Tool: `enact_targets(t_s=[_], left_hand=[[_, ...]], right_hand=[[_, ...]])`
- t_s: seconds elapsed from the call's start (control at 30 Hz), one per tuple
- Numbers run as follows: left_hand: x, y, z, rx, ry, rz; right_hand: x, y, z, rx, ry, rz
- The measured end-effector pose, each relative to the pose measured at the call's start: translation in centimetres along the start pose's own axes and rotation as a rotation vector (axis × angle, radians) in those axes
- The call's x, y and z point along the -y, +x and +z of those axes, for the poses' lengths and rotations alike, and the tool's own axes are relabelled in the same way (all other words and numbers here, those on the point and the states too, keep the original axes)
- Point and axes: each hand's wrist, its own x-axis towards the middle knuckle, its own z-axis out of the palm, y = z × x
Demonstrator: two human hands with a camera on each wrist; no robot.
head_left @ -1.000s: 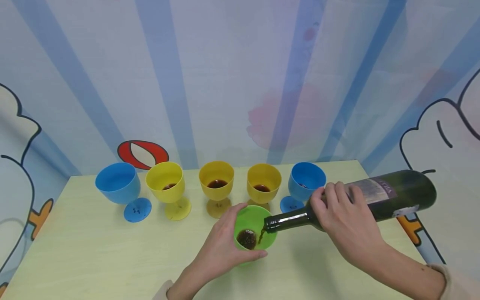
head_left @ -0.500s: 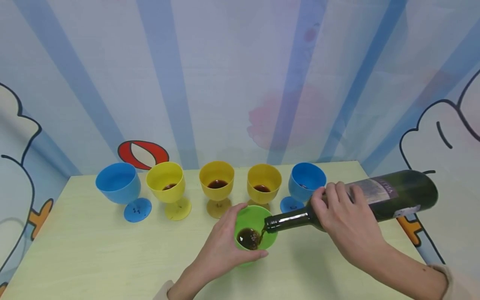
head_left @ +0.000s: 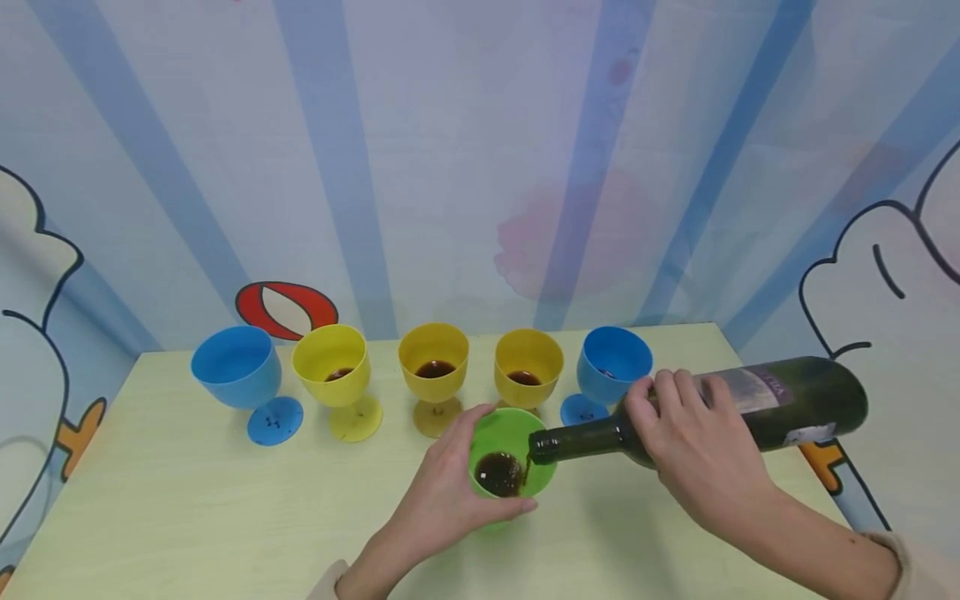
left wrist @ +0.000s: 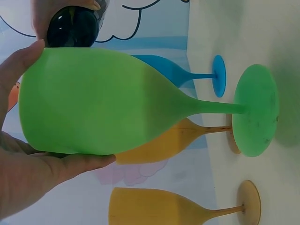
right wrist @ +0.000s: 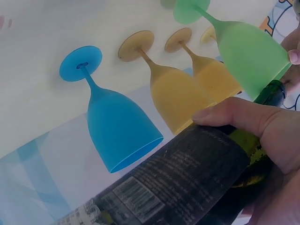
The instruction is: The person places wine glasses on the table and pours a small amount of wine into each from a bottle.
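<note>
A green goblet [head_left: 536, 425] stands near the middle of the table, dark liquid pooled in its bowl. My left hand [head_left: 450, 487] grips its bowl from the left, thumb on the near side and fingers on the far side. My right hand [head_left: 697, 450] holds a dark green wine bottle [head_left: 817, 400] around its shoulder, tilted so the neck points left. The bottle's mouth is right at the goblet's right rim, and a thin dark stream runs from it into the bowl. In the left wrist view, the goblet's stem and foot [left wrist: 255, 110] show in full.
Behind the green goblet is a row of goblets: a light blue one [head_left: 236, 367], a yellow one [head_left: 330, 362], two orange-yellow ones [head_left: 433, 387] and a blue one [head_left: 615, 367]. Most hold a little dark liquid. A printed cloth [head_left: 465, 167] hangs behind the pale table [head_left: 187, 517].
The dark pool in the green goblet has grown. The bottle's base has dipped slightly, so the bottle lies a little flatter. The left hand has stayed almost still.
</note>
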Motion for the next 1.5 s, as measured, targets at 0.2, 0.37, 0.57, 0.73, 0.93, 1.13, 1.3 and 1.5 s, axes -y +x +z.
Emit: enact_targets(t_s=[0.2,0.37,0.57,0.73,0.93,1.13,1.3,1.5], left_hand=[[0.0,-0.1,0.0,-0.019,0.005,0.03],[0.0,-0.2,-0.1,-0.028,0.015,0.032],[-0.1,-0.3,-0.4,-0.034,0.016,0.032],[0.0,-0.4,-0.6,-0.044,-0.002,0.008],[0.8,-1.0,-1.4,-0.076,-0.033,-0.085],[2.1,-2.2,-3.6,-0.141,-0.048,-0.194],[3.5,-3.7,-6.9,-0.148,-0.002,-0.344],[5.9,-6.1,-11.0,-0.181,0.08,-0.421]], right_hand=[[0.1,-0.1,0.2,0.005,0.062,0.016],[0.2,-0.2,0.2,0.032,0.108,0.033],[0.2,-0.4,0.6,0.05,0.152,0.049],[0.1,-0.5,1.0,0.057,0.223,0.067],[-0.1,-0.7,1.5,0.129,0.291,0.112],[-1.4,-1.2,2.2,0.208,0.374,0.19],[-3.4,-1.9,2.9,0.252,0.516,0.275],[-6.0,-2.8,3.9,0.247,0.729,0.372]])
